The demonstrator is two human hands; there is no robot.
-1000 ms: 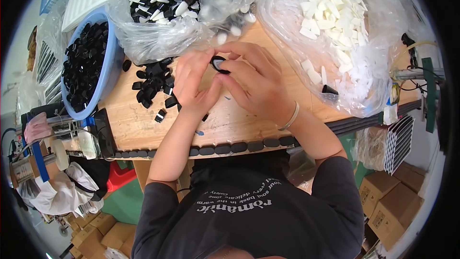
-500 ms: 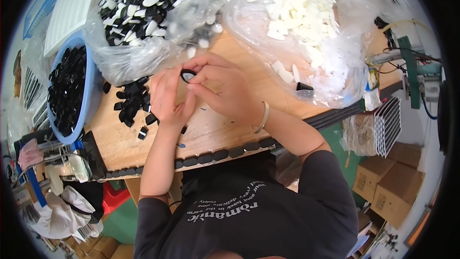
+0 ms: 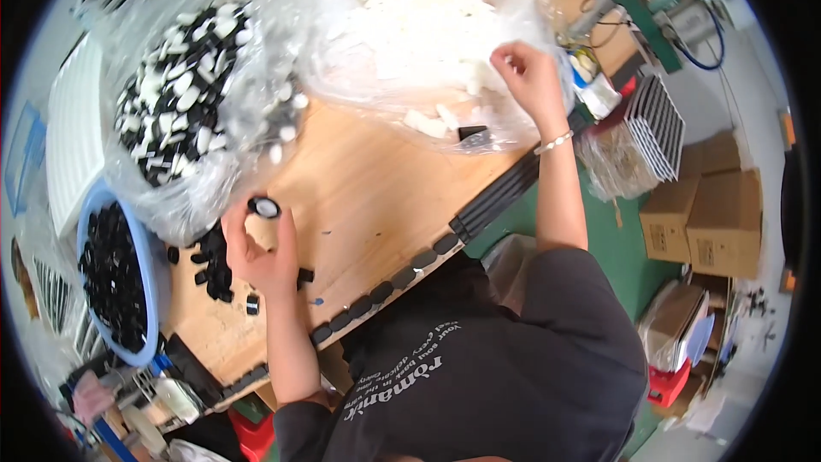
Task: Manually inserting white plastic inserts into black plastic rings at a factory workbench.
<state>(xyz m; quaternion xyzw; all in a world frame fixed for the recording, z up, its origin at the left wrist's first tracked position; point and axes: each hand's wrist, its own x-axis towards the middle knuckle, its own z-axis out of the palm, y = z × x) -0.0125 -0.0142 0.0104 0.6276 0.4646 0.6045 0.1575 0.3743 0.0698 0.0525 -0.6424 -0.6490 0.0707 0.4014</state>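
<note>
One black-and-white cap [image 3: 264, 206] pinched in left hand [image 3: 259, 250]; right hand [image 3: 532, 77] curled on one bag of white pieces [image 3: 428, 26].

I think this is a small factory workroom. I see a wooden work table [image 3: 376, 197] with big clear bags full of little white parts [image 3: 428, 26] and black and white parts [image 3: 180, 103]. A blue tub [image 3: 154, 274] holds lots of black pieces. Brown cardboard boxes [image 3: 701, 214] sit on the green floor [image 3: 624, 239], and wires and tools [image 3: 676, 8] lie around.
</note>
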